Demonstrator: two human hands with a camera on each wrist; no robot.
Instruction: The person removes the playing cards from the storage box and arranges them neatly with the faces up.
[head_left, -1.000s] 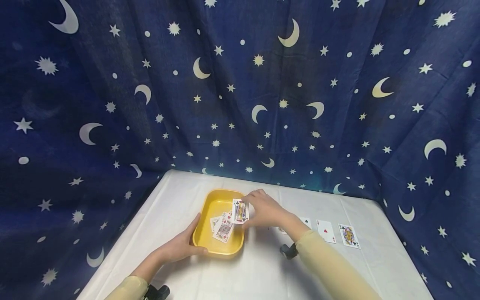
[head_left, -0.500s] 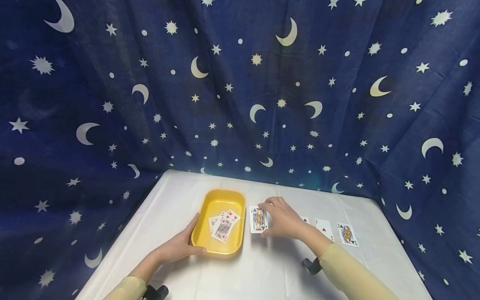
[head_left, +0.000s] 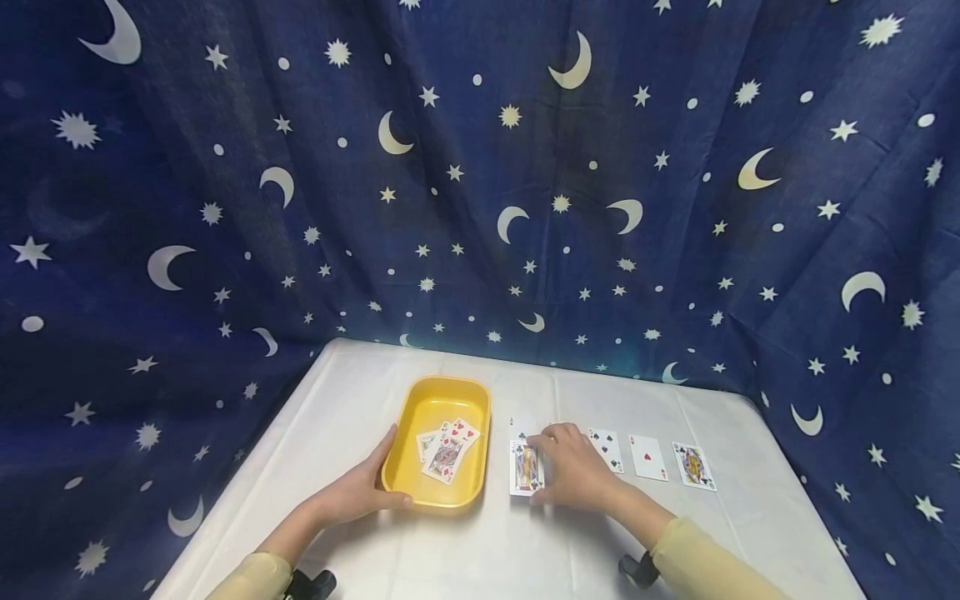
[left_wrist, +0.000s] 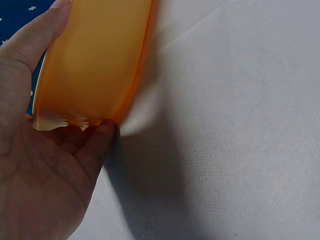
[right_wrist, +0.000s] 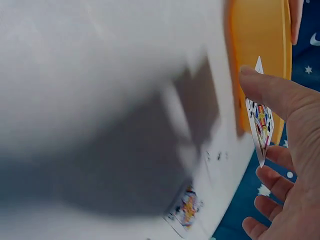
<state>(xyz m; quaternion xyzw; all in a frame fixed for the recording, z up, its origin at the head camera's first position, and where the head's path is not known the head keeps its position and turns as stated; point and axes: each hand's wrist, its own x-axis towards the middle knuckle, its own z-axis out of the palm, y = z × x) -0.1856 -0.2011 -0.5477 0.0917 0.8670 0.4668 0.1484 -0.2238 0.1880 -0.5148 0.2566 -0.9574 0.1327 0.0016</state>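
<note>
My left hand grips the near left corner of a yellow plastic tray, thumb and fingers on its walls in the left wrist view. Inside the tray lie several overlapping playing cards, a red-suit face card on top. To the right of the tray, my right hand pinches a club face card between thumb and fingertips. In the right wrist view this held card appears nearly edge-on, lifted over the white cloth. Just behind it, a black-suit card is partly covered in the head view.
Rightward along the table stand more face-up cards in a row: a black number card, an ace of hearts and a face card. Another is mostly hidden behind my right hand. A blue star-and-moon curtain surrounds the white-covered table.
My right hand has carried the club face card from above the tray to the right and nearer me, in front of the row. My left hand has stayed on the tray.
</note>
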